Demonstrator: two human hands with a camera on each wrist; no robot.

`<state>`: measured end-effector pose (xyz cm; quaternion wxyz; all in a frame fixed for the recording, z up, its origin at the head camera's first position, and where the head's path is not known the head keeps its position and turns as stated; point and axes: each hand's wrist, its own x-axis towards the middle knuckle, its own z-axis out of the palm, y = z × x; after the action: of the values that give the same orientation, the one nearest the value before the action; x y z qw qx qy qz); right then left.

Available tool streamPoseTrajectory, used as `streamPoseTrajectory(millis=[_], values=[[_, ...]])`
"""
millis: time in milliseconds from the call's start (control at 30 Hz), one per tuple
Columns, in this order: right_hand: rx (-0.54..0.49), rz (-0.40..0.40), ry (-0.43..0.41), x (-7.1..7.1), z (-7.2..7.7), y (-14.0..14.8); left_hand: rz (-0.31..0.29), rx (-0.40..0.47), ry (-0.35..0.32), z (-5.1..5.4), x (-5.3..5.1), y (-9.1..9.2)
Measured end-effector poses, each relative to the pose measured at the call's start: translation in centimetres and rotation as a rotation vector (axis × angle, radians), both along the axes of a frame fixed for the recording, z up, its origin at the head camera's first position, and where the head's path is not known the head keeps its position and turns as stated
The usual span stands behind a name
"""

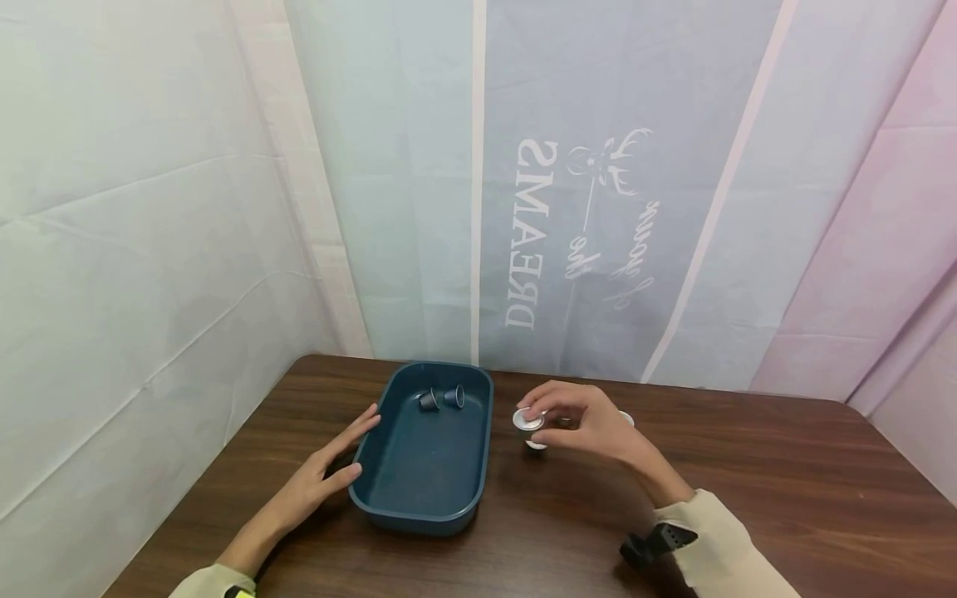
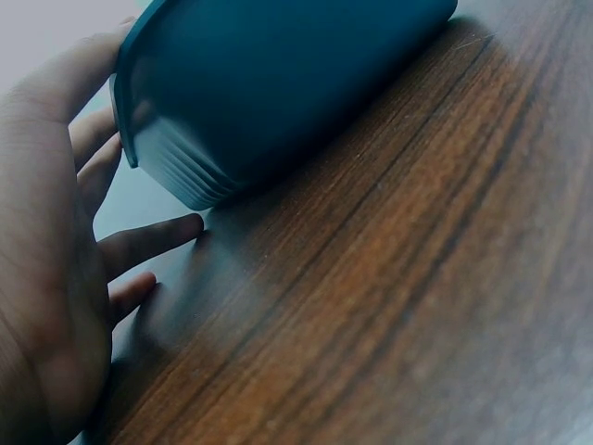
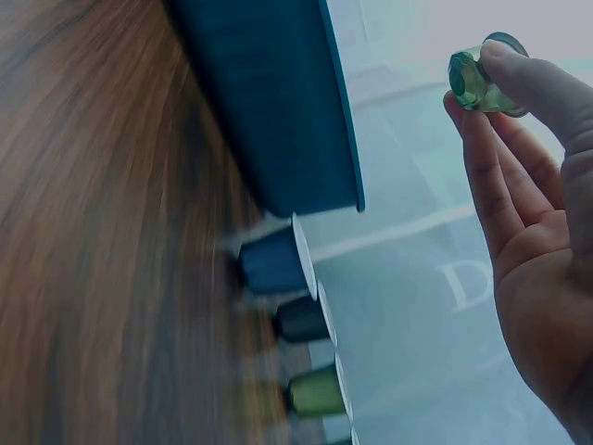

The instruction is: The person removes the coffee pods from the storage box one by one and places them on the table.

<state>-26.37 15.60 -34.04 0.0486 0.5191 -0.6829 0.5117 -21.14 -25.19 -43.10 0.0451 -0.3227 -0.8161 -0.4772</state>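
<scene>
Left of the right hand, tight on a capsule, a blue tray, left hand at its rim, fingers straight.

On my head feed I get a dark teal tub at lower centre, dark pale-rimmed cups inside its far end, and a brown table streaked with darker grain. Behind, my view fills with a pale blue-grey curtain, white-striped, white-lettered, pinkish at far right. The sleeve at lower right is cream. My right wrist feed shows a translucent green cup at upper right; below centre, a blue cup, a near-black cup and an olive-green cup.
</scene>
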Motion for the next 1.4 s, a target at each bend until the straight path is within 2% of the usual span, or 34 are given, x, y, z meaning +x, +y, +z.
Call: streamPoseTrajectory(millis=[267,400,467,667,733,900,1100,1267,1400], values=[[-0.012,-0.129,-0.018,0.4,-0.3,2.1,0.002,-0.008,0.003,-0.1,0.0,-0.1],[-0.016,-0.156,-0.019,0.4,-0.5,2.8,-0.004,-0.003,0.004,-0.2,-0.2,-0.2],[-0.01,-0.168,-0.021,0.2,-1.0,3.2,-0.003,-0.004,0.009,-0.2,-0.2,-0.2],[0.011,-0.183,-0.088,-0.8,-3.8,4.7,0.0,-0.004,0.012,0.0,-0.1,-0.1],[0.009,-0.18,-0.084,-1.0,-4.5,5.1,0.0,-0.005,0.016,0.1,0.0,0.0],[0.013,-0.192,-0.054,-1.2,-5.4,5.8,0.011,-0.011,0.019,0.2,0.1,0.0],[0.051,-0.245,-0.106,-1.0,-6.0,6.2,0.005,0.002,-0.004,0.0,0.1,0.0],[0.034,-0.259,-0.074,-1.1,-6.8,6.3,-0.007,0.007,-0.006,-0.1,0.0,-0.1],[0.028,-0.301,-0.038,-1.3,-7.7,6.3,0.001,-0.004,-0.008,-0.1,0.0,-0.2]])
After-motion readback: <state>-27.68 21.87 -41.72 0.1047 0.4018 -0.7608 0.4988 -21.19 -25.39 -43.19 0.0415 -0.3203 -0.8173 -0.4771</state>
